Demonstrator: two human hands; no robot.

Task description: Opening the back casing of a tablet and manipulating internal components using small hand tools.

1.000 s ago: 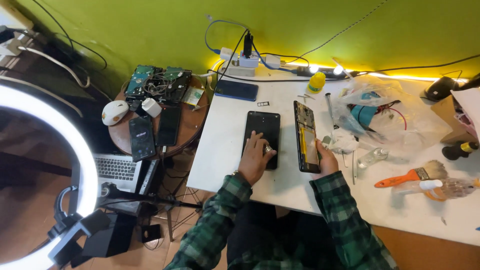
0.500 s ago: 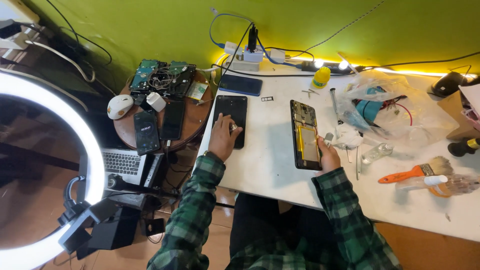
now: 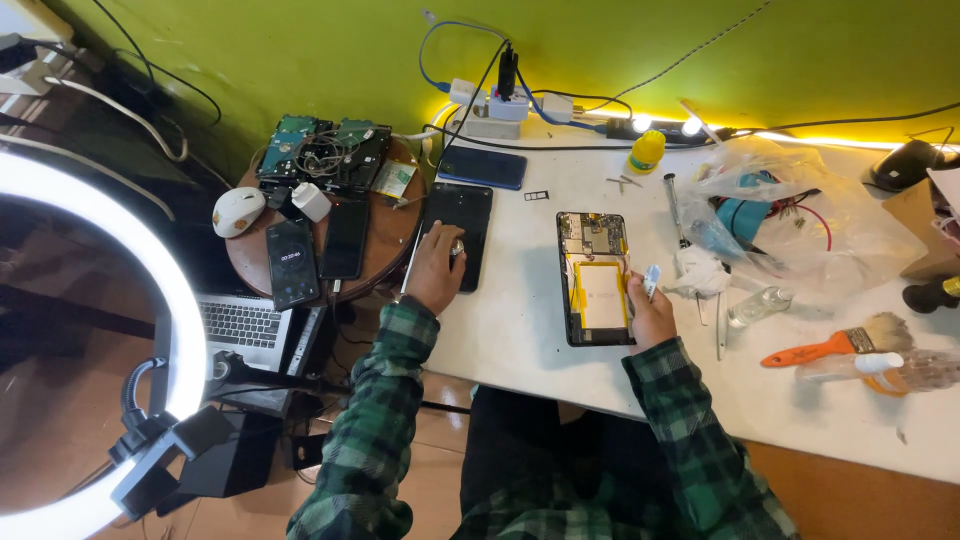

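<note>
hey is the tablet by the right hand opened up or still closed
Opened up. The tablet lies flat on the white table with its circuit board and yellow-framed battery exposed; the right hand rests at its edge.

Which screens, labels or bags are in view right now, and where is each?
Dark panel: black rectangle under the left hand, table's left edge.
Lit phone: black, pale screen marks, on the round side table.
Dark phone: beside it, screen off.
Blue phone: near the power strip.
Clear bag: crumpled, right of the opened device.
</note>
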